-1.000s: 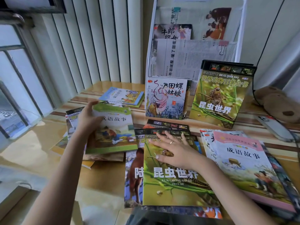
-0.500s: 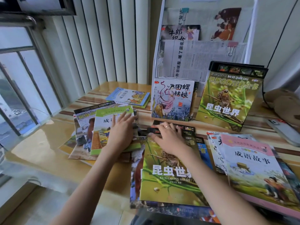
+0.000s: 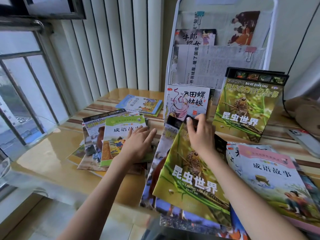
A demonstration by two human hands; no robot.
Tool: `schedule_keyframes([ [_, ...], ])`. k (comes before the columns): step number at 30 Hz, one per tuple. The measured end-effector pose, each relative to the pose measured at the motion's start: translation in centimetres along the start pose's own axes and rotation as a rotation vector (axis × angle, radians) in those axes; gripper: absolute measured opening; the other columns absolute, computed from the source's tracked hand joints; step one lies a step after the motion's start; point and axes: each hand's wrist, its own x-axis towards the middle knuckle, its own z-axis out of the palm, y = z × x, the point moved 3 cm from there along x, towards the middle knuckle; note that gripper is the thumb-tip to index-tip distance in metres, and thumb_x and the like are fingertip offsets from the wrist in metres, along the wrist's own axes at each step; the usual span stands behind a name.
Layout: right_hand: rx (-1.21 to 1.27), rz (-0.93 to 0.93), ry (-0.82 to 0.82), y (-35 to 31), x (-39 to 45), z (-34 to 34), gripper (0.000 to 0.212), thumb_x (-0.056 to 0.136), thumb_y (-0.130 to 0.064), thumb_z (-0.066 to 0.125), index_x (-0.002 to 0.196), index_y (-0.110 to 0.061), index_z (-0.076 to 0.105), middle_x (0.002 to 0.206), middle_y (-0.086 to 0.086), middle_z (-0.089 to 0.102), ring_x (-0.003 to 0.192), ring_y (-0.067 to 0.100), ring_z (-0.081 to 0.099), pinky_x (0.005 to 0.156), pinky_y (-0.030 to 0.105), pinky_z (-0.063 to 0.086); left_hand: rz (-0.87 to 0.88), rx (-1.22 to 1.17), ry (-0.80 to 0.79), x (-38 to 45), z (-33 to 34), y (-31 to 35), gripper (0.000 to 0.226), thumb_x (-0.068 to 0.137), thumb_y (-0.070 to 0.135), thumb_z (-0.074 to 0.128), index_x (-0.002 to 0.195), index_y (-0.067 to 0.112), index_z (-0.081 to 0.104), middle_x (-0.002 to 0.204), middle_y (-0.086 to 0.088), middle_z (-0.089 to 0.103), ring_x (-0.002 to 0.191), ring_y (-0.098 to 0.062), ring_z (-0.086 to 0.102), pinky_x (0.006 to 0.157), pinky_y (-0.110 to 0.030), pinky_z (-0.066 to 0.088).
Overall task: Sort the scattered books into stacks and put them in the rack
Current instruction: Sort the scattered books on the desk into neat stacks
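Note:
My right hand grips the top edge of a green insect book and tilts it up off the middle stack. My left hand lies flat on a green-topped story book that tops the left pile. A pink-topped story book tops the right stack. A white wire rack stands at the back with newspapers and a book in it. A white fairy-tale book and a second insect book lean against its foot.
A blue story book lies flat behind the left pile. A phone and a brown plush toy sit at the right edge. A window with bars runs along the left. The wooden table edge is near me.
My right hand went from lying flat on the insect book to gripping its top edge and lifting it. My left hand set the green-topped story book down on the left pile and slid right.

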Motion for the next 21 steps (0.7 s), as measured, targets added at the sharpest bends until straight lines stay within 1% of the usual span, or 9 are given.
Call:
schedule_keyframes([
  [2,0.062,0.032,0.105,0.3,0.8,-1.6,0.037,0.095,-0.043,0.036,0.091,-0.007,0.045,0.068,-0.001,0.049,0.075,0.025,0.053,0.083,0.040,0.038,0.018,-0.223,-0.060,-0.5,-0.2,1.5,0.075,0.094,0.057,0.011,0.118,0.011,0.065,0.143,-0.009,0.047,0.139,-0.022,0.033,0.119,-0.046,0.004],
  [4,0.077,0.034,0.158,0.1,1.2,-2.6,0.036,0.094,-0.040,0.036,0.089,-0.006,0.044,0.068,-0.001,0.046,0.076,0.027,0.052,0.083,0.043,0.039,0.070,-0.724,-0.250,-1.2,-0.2,4.0,0.082,0.092,0.064,0.010,0.120,0.009,0.064,0.131,-0.009,0.059,0.127,-0.022,0.050,0.114,-0.044,0.027],
  [6,0.021,0.004,0.170,-0.6,1.3,-2.8,0.036,0.095,-0.040,0.036,0.090,-0.006,0.045,0.070,-0.001,0.047,0.080,0.028,0.053,0.082,0.042,0.037,0.108,-1.073,-0.403,-1.6,-0.2,6.3,0.068,0.094,0.062,0.024,0.121,0.014,0.063,0.120,-0.003,0.067,0.115,-0.018,0.061,0.098,-0.031,0.047],
  [8,-0.013,-0.019,0.178,-1.3,1.4,-2.5,0.035,0.095,-0.039,0.037,0.091,-0.006,0.046,0.073,0.002,0.053,0.084,0.028,0.053,0.081,0.040,0.033,0.074,-1.030,-0.371,-1.6,-0.4,7.8,0.041,0.090,0.048,0.055,0.105,0.013,0.068,0.102,-0.004,0.073,0.093,-0.016,0.070,0.076,-0.022,0.056],
  [10,0.029,-0.014,0.151,-1.6,1.6,-2.5,0.031,0.096,-0.034,0.041,0.094,-0.005,0.048,0.079,0.007,0.059,0.087,0.031,0.055,0.081,0.040,0.035,-0.023,-0.947,-0.219,-1.2,-0.6,7.9,0.026,0.080,0.022,0.074,0.096,0.004,0.063,0.089,-0.011,0.073,0.073,-0.018,0.072,0.060,-0.024,0.057],
  [13,0.005,-0.013,0.156,-0.7,2.1,-3.2,0.029,0.094,-0.029,0.051,0.108,-0.004,0.051,0.102,0.012,0.061,0.101,0.033,0.053,0.087,0.042,0.037,-0.106,-1.096,-0.050,-0.6,-1.7,6.6,0.015,0.077,0.004,0.073,0.087,0.007,0.061,0.074,-0.004,0.073,0.060,-0.014,0.070,0.052,-0.021,0.054],
  [15,0.032,0.090,0.119,0.2,2.5,-3.7,0.047,0.090,-0.035,0.057,0.124,-0.005,0.044,0.123,0.014,0.051,0.115,0.029,0.045,0.096,0.038,0.034,-0.100,-1.200,0.087,-0.2,-3.2,5.5,0.012,0.080,0.002,0.069,0.086,0.010,0.062,0.071,-0.002,0.073,0.059,-0.013,0.069,0.052,-0.022,0.055],
  [18,0.608,0.415,-0.130,0.1,2.7,-3.6,0.062,0.085,-0.043,0.062,0.131,-0.014,0.033,0.131,0.008,0.047,0.116,0.018,0.047,0.098,0.034,0.040,-0.066,-1.140,0.225,0.2,-5.0,4.9,0.010,0.083,0.010,0.067,0.085,0.018,0.060,0.067,0.003,0.072,0.060,-0.014,0.070,0.053,-0.026,0.056],
  [21,1.030,0.554,-0.218,-0.9,3.1,-4.8,0.045,0.070,-0.043,0.072,0.106,-0.023,0.053,0.106,-0.001,0.066,0.099,0.018,0.063,0.083,0.041,0.052,0.110,-1.081,0.221,0.6,-5.6,6.2,0.010,0.083,0.013,0.069,0.085,0.021,0.064,0.072,0.005,0.074,0.065,-0.013,0.071,0.053,-0.022,0.054],
])
